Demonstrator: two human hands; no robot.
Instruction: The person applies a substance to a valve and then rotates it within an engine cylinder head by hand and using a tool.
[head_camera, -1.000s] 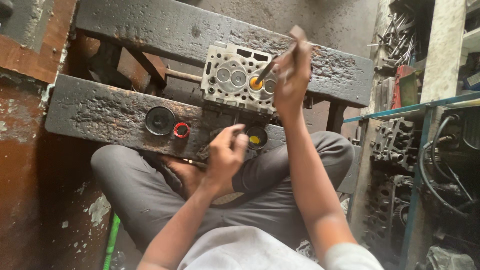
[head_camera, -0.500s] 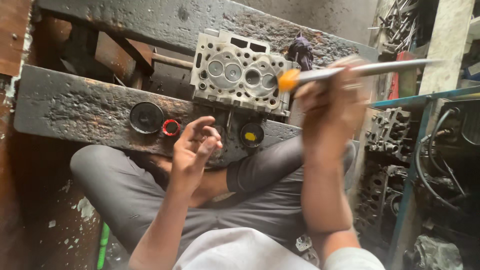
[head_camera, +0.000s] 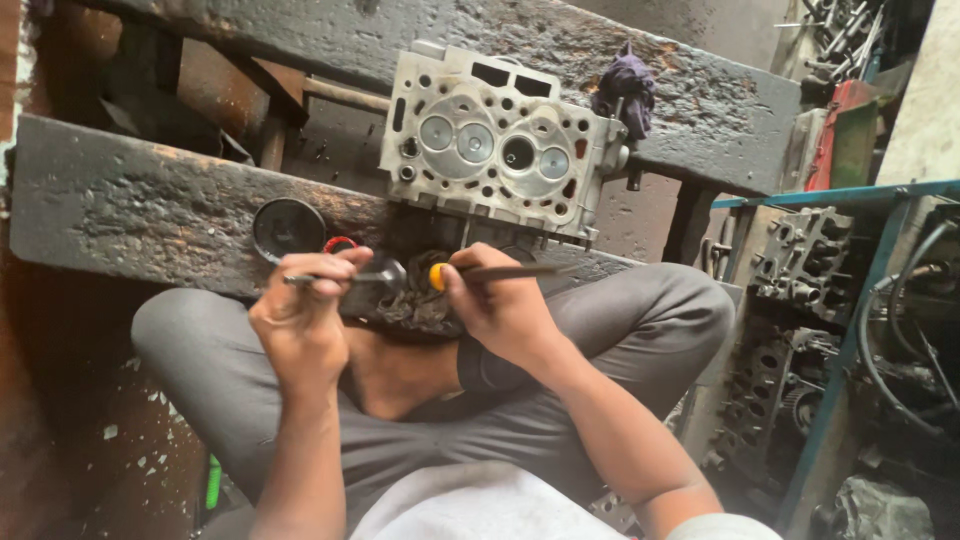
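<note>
Head view, centre of frame. My left hand (head_camera: 300, 320) pinches the stem of an engine valve (head_camera: 350, 277), whose long axis lies nearly level across the picture, its round head pointing right. My right hand (head_camera: 500, 305) is closed around a slim rod tool (head_camera: 500, 271) with a yellow tip (head_camera: 437, 276); its shaft runs out to the right, roughly in line with the valve. Valve head and yellow tip meet, or nearly so, between my hands, above a dark rag (head_camera: 420, 310). Both hands sit equally close to that meeting point. The cylinder head (head_camera: 495, 140) rests directly above, in the upper centre, on scorched wooden beams (head_camera: 150, 205); a black round cap (head_camera: 288, 228) lies left of it.
</note>
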